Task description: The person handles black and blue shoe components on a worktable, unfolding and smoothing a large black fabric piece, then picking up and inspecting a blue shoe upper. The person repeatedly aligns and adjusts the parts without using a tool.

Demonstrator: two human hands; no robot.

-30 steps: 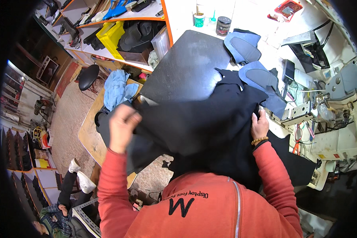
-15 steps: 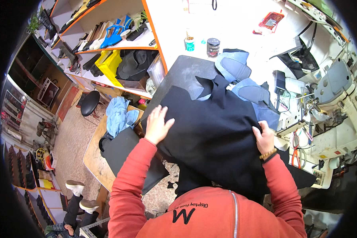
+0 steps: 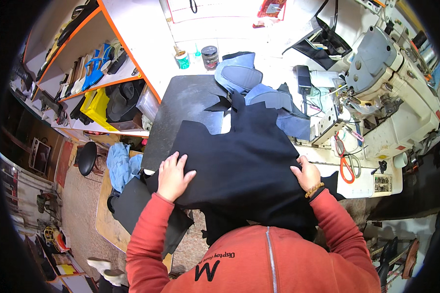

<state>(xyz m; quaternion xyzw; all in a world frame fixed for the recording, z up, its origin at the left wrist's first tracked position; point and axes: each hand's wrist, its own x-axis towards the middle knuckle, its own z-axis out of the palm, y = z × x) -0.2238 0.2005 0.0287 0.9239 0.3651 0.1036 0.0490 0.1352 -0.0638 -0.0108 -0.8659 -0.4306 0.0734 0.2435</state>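
Clock directions are from the middle of the view. At ten o'clock, an orange-edged shelf (image 3: pixel 66 52) holds shoes; below it sits a yellow bin (image 3: pixel 97 108). A light-blue cloth (image 3: pixel 120 166) is bunched at nine. The person's left hand (image 3: pixel 173 178), at eight to nine, lies flat with fingers spread on a large piece of black fabric (image 3: pixel 239 161). At eleven stands a small pot (image 3: pixel 183 60) with a green label, and beside it a dark jar (image 3: pixel 210 57), its label print too small to read. At six, the red sweatshirt (image 3: pixel 249 263) carries one large black letter and a line of small print. The black fabric fills the middle, partly over a dark board (image 3: pixel 178 100). At three to four, the right hand (image 3: pixel 308 175) touches its edge, fingers close together; whether they pinch, I cannot tell. Red-handled scissors (image 3: pixel 346 171) lie at three, a pale sewing machine (image 3: pixel 401 105) at two.
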